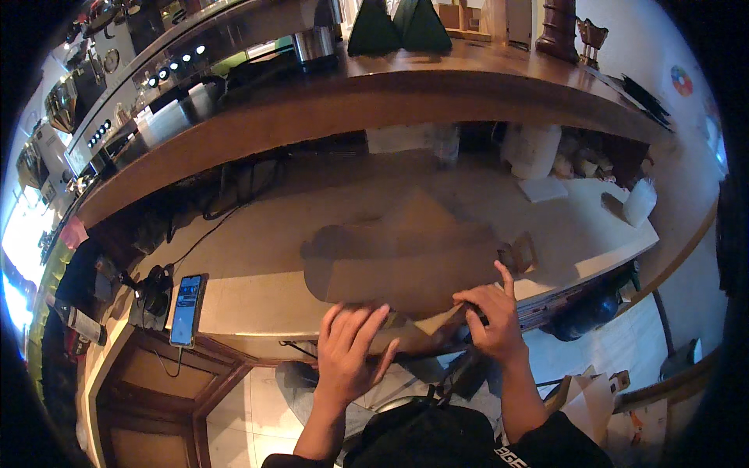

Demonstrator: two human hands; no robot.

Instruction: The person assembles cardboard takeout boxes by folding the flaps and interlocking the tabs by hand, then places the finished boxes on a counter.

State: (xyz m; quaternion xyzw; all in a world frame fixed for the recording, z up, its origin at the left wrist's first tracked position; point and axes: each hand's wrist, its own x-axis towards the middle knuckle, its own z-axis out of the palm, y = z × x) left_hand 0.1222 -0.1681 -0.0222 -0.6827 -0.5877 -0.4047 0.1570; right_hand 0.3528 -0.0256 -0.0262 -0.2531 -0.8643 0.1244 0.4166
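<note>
A brown sheet (398,269), perhaps paper, with rounded ends lies across the counter in front of me. Its upper part looks smeared, so I cannot make out its full outline. My left hand (349,347) is at the sheet's near edge, fingers stretched and thumb apart, gripping nothing. At the near right edge my right hand (491,316) has its fingers closed on the sheet, with one finger raised. A tan, folded-looking corner (439,320) sticks out between the two hands. Just beyond my right hand sits a small brown frame-like piece (519,253).
A plugged-in phone (186,310) lies at the counter's left end beside black cables (156,288). A raised wooden shelf (468,90) overhangs the back. White containers (534,152) and a white bottle (640,203) stand at the right. A paper bag (589,405) is low on the right.
</note>
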